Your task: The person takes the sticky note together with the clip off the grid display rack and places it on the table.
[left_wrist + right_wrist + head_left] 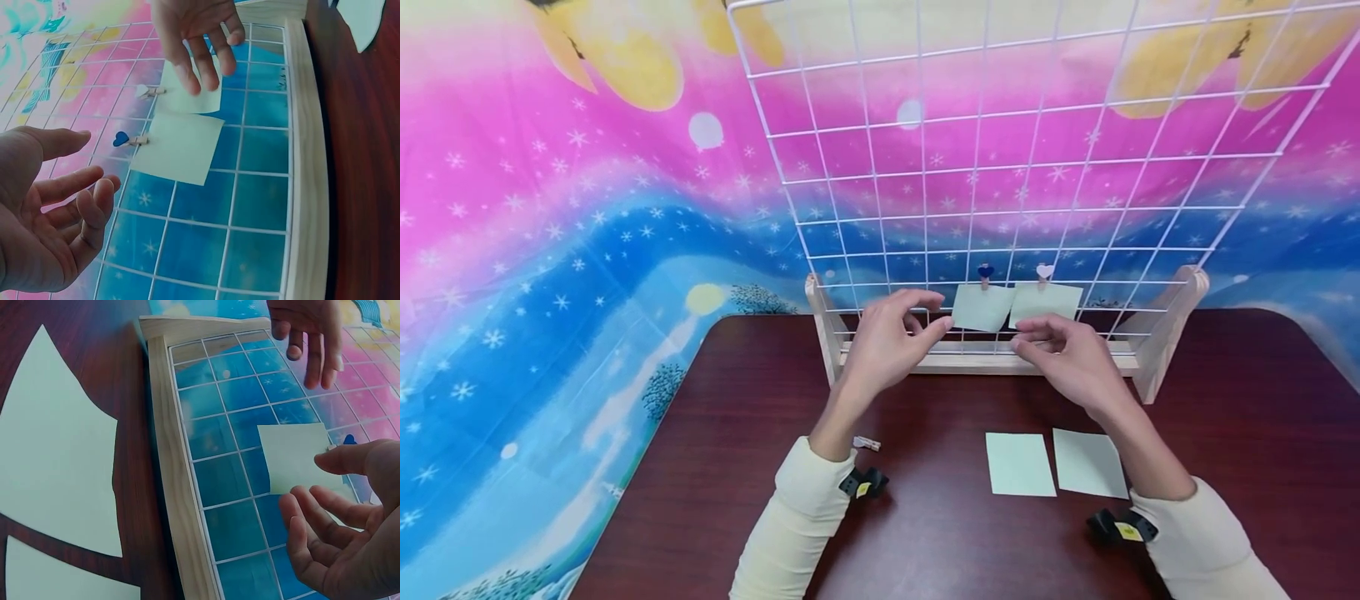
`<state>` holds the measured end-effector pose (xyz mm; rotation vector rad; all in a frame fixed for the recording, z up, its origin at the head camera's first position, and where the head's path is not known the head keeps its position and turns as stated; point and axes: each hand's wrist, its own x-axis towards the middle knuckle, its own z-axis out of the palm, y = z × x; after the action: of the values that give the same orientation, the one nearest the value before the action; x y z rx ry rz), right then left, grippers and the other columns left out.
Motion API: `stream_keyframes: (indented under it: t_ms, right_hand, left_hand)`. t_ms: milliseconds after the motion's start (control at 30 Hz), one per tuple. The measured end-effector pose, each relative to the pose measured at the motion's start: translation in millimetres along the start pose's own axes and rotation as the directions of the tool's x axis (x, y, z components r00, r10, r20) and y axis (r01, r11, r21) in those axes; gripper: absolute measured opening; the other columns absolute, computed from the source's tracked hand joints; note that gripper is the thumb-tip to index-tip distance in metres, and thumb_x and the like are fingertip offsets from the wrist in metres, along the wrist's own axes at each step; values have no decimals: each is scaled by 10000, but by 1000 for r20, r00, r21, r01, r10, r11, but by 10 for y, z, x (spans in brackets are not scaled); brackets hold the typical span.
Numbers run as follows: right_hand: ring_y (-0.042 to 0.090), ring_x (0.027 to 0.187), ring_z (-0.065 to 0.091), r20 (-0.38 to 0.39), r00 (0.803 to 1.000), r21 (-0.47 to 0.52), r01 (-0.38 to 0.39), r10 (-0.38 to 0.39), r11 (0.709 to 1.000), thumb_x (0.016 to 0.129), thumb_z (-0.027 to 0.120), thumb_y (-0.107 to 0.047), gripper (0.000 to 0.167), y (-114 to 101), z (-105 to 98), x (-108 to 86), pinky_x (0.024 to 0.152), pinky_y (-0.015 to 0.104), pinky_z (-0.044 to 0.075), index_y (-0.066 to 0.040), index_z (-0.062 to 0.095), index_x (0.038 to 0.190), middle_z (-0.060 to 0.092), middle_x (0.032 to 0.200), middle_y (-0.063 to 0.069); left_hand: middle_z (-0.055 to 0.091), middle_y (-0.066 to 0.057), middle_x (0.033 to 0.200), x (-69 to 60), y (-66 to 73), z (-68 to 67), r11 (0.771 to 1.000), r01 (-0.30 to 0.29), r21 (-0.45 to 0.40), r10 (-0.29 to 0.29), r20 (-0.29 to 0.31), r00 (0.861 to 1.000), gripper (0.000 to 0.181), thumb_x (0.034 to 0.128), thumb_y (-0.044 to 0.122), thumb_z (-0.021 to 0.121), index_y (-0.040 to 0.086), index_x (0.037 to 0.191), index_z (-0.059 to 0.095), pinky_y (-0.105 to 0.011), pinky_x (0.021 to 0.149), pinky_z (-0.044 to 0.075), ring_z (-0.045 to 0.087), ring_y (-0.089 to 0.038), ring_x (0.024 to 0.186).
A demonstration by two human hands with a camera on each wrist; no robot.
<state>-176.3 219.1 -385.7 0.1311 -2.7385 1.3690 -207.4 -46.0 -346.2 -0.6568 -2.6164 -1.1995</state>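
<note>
Two pale green paper notes hang side by side low on a white wire grid point(925, 175). A clothespin with a dark blue heart point(986, 272) holds the left note point(982, 307); one with a white heart point(1044, 272) holds the right note point(1047, 304). My left hand point(893, 337) hovers by the left note's edge, fingers loosely bent, with nothing in them. Before the right note's lower part is my right hand point(1071, 358), its fingers relaxed and holding nothing. In the left wrist view, a gap shows between left thumb and fingers point(65, 187).
Two more pale notes point(1019, 464) point(1090, 463) lie on the dark wooden table point(940, 542). A small clothespin point(867, 443) lies beside the left wrist. Wooden feet point(1172, 333) and a crossbar support the grid. A colourful cloth point(587, 250) hangs behind.
</note>
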Motion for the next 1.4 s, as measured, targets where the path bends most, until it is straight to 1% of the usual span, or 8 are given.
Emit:
stream_keyframes:
  t_ms: [267, 533, 667, 867, 967, 1067, 1267, 1400]
  right_hand:
    - [328, 1089, 715, -11, 1000, 30, -27, 28, 999, 1050, 704, -352, 443, -24, 54, 77, 824, 175, 512, -54, 695, 1377, 759, 1223, 195]
    - [322, 1067, 727, -33, 999, 39, -21, 22, 999, 1043, 712, -337, 419, -19, 80, 109, 807, 162, 509, -42, 710, 1341, 768, 1197, 197]
    - [317, 1060, 737, -32, 999, 34, -26, 27, 999, 1041, 714, -330, 399, -18, 94, 112, 806, 197, 523, -51, 718, 1327, 776, 1191, 191]
    - [334, 1067, 746, -29, 999, 37, -20, 21, 999, 1038, 718, -290, 383, -8, 115, 122, 809, 188, 526, -37, 715, 1325, 776, 1200, 205]
    - [343, 1075, 752, -28, 999, 38, -16, 17, 999, 1039, 715, -282, 384, 0, 129, 126, 807, 168, 520, -30, 711, 1329, 775, 1210, 211]
    - [359, 1100, 754, -16, 1000, 42, -24, 25, 999, 1044, 707, -281, 407, 7, 145, 125, 820, 172, 528, -20, 692, 1356, 765, 1240, 221]
    - [397, 1178, 747, 7, 998, 67, -56, 55, 996, 1046, 701, -268, 490, 11, 201, 141, 928, 337, 612, 2, 620, 1446, 730, 1329, 239]
    - [393, 1191, 746, -7, 998, 89, -54, 55, 995, 1037, 713, -258, 506, 26, 240, 156, 883, 201, 574, 10, 603, 1453, 719, 1350, 244]
  left_hand:
    - [761, -49, 1204, 145, 104, 47, 999, -49, 13, 50, -18, 999, 414, 995, 315, 790, 132, 1362, 736, -210, 600, 510, 635, -102, 720]
    - [753, -26, 1297, 322, 265, 107, 988, -146, 56, 147, -4, 989, 429, 1006, 305, 776, 124, 1392, 722, -187, 668, 525, 696, -93, 795]
    - [733, -34, 1359, 386, 337, 131, 980, -176, 97, 174, 23, 984, 433, 1021, 324, 755, 134, 1408, 714, -224, 719, 545, 704, -76, 799]
    - [689, -30, 1463, 452, 403, 164, 961, -183, 205, 174, 58, 983, 448, 1026, 341, 742, 155, 1432, 697, -233, 748, 582, 705, -28, 779]
    - [690, -32, 1467, 471, 421, 181, 942, -194, 275, 182, 69, 981, 455, 1035, 344, 730, 150, 1444, 687, -255, 765, 604, 719, -39, 795]
    - [687, -35, 1477, 492, 436, 208, 912, -213, 350, 194, 89, 977, 465, 1051, 353, 705, 145, 1466, 670, -291, 827, 633, 763, -83, 909]
    - [681, -18, 1488, 562, 488, 253, 839, -223, 497, 170, 149, 974, 479, 1069, 380, 665, 169, 1499, 640, -360, 882, 655, 763, -174, 1165]
    - [702, -6, 1457, 599, 518, 270, 793, -231, 563, 168, 163, 972, 431, 1081, 345, 641, 178, 1478, 655, -375, 795, 664, 780, -210, 1121]
